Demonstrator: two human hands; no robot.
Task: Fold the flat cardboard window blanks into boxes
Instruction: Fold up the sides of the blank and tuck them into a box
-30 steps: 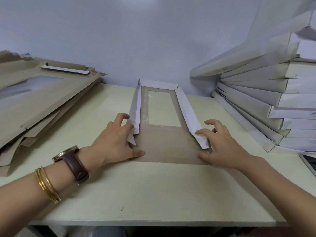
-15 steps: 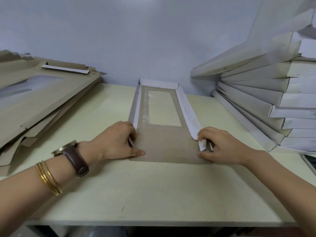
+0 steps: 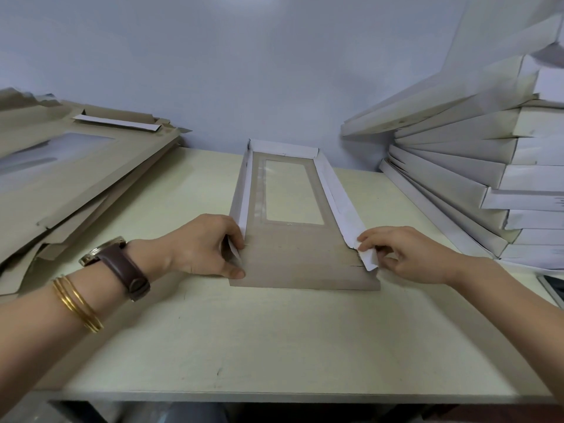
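the table [image 3: 274, 346] nearest me is pale and smooth, so the blank [image 3: 302, 261] lying flat between both hands could skid if one side pulls harder. the left hand [image 3: 201, 245] is curled, pinching the small corner tab [image 3: 234, 251]; the right hand [image 3: 409, 254] pinches the white tab [image 3: 368, 258] opposite. an uneven tug may tear a tab or crease it off its score. beyond the fingers [image 3: 236, 272] the side walls [image 3: 335, 193] stand up. flat blanks [image 3: 76, 166] pile left, folded boxes [image 3: 457, 166] right, against a bare wall [image 3: 244, 71].
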